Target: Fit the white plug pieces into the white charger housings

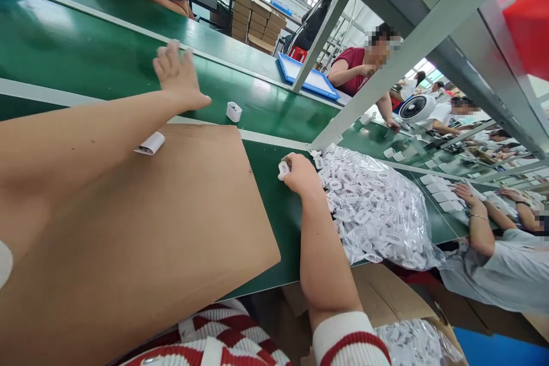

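Observation:
My left hand (pixel 178 74) reaches out over the green conveyor belt (pixel 266 106), its fingers spread and nothing in them. Just right of it a small white plastic housing (pixel 234 111) stands upright on the belt. Another white housing (pixel 151 143) lies on the brown cardboard sheet (pixel 184 217), partly behind my left forearm. Between the sheet and a clear bag (pixel 377 206) full of small white parts, my right hand (pixel 302 174) pinches a small white plastic part (pixel 283 170) with an oval opening.
A metal frame post (pixel 332 126) rises beside the bag. Across the belt lies a blue-rimmed tray (pixel 306 77), near a person in a red shirt (pixel 351 68). White pieces (pixel 441 194) sit in rows at the right, by another worker's hands. Below the table is an open carton (pixel 386 291).

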{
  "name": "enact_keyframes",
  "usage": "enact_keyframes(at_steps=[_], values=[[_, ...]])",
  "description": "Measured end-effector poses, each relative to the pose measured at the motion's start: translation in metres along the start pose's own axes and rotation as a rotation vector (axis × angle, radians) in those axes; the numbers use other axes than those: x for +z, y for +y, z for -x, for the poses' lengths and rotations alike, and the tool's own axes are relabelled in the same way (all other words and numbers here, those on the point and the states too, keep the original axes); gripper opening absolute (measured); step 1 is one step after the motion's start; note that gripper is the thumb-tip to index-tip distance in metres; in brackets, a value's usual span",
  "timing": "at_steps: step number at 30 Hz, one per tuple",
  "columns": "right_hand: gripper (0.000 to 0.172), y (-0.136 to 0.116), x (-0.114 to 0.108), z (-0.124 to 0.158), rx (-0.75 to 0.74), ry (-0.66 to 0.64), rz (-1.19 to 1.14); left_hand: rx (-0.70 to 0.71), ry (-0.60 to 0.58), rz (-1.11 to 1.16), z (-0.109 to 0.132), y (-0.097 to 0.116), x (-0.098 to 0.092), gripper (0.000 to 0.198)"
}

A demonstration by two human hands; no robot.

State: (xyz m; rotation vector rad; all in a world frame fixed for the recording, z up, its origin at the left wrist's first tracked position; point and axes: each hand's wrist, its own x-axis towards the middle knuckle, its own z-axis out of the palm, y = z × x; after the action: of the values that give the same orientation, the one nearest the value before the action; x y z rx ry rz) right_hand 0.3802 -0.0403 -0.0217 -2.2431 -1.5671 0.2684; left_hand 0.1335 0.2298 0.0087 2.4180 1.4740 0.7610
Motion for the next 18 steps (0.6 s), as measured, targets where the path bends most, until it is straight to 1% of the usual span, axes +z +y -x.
enact_keyframes(at_steps=[1, 2, 3, 4, 5, 6, 8, 10, 12, 14, 16, 18], values=[[0.032, -0.003, 0.000, 0.000, -0.021, 0.017, -0.060, 0.098, -0.053, -0.016, 0.000, 0.007, 0.004, 0.113], [0.032, -0.008, 0.000, 0.000, -0.041, 0.025, -0.126, 0.164, -0.137, -0.036, -0.001, 0.012, 0.009, 0.105], [0.031, -0.013, 0.000, 0.001, -0.058, 0.022, -0.198, 0.193, -0.236, -0.053, -0.003, 0.017, 0.015, 0.097], [0.031, -0.019, 0.000, 0.003, -0.072, 0.009, -0.278, 0.191, -0.330, -0.065, -0.005, 0.020, 0.021, 0.091], [0.032, -0.024, -0.001, 0.004, -0.080, -0.006, -0.369, 0.168, -0.393, -0.070, -0.008, 0.022, 0.027, 0.084], [0.035, -0.030, -0.001, 0.006, -0.080, -0.029, -0.470, 0.136, -0.425, -0.072, -0.011, 0.022, 0.032, 0.079], [0.044, -0.039, -0.001, 0.008, -0.058, -0.084, -0.687, 0.085, -0.421, -0.074, -0.015, 0.017, 0.039, 0.071], [0.047, -0.046, 0.000, 0.007, -0.013, -0.136, -0.879, 0.082, -0.390, -0.083, -0.015, 0.010, 0.040, 0.068], [0.045, -0.052, 0.002, 0.006, 0.039, -0.172, -1.022, 0.159, -0.380, -0.104, -0.010, 0.005, 0.037, 0.068], [0.046, -0.055, 0.004, 0.004, 0.065, -0.213, -1.146, 0.268, -0.402, -0.136, -0.001, 0.004, 0.032, 0.063], [0.046, -0.057, 0.006, 0.003, 0.061, -0.277, -1.250, 0.342, -0.429, -0.160, 0.007, 0.009, 0.026, 0.054], [0.047, -0.056, 0.008, 0.004, 0.028, -0.338, -1.305, 0.349, -0.425, -0.150, 0.014, 0.018, 0.020, 0.048]])
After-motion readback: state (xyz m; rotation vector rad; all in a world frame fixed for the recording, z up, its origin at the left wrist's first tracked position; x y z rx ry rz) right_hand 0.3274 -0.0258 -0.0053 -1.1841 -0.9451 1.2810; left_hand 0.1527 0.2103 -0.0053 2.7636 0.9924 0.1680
